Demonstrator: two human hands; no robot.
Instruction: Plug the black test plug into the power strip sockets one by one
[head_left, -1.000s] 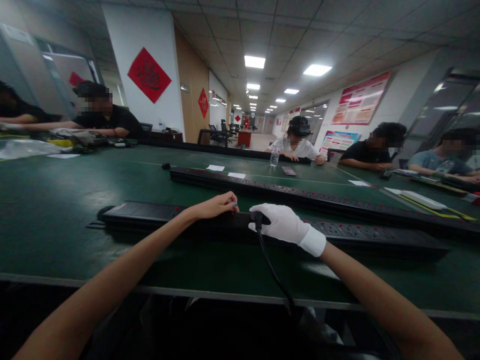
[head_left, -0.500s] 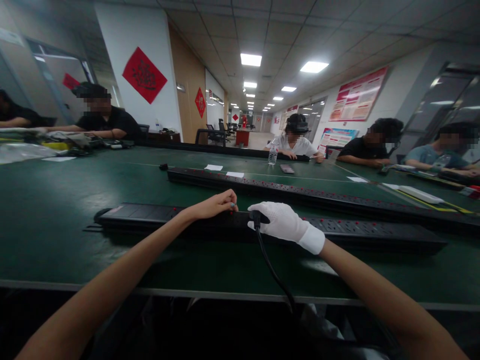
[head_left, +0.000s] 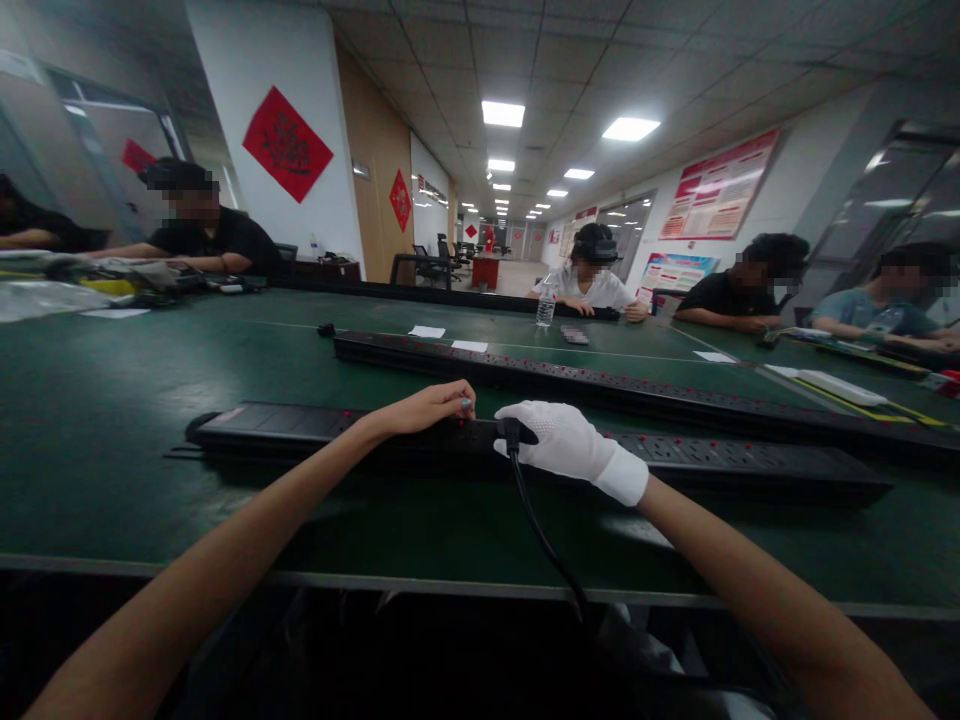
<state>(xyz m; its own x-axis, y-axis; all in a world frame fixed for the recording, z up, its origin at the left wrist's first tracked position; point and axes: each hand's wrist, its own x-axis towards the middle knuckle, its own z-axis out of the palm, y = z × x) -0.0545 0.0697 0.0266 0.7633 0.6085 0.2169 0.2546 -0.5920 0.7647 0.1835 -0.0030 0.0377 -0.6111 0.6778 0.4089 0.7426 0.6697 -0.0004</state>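
A long black power strip (head_left: 285,425) with red switches and rows of sockets lies across the green table in front of me. My right hand (head_left: 559,440), in a white glove, closes around a black plug (head_left: 513,434) over the middle of this strip. From the plug a black cord (head_left: 544,545) runs down past the table edge. Whether the plug's pins sit in a socket is hidden. My bare left hand (head_left: 435,405) rests at the strip just left of the plug, beside a red switch, its fingers curled together; what lies inside them is hidden.
Behind it lies a second long power strip (head_left: 525,373). Farther back are white paper slips (head_left: 469,346), a water bottle (head_left: 546,305) and a small stack of items (head_left: 574,335). Several people sit around the table. Cables and plastic (head_left: 112,285) lie at the left.
The fingers and thumb of my left hand have shifted slightly at the strip. My right hand keeps its hold on the plug in almost the same spot.
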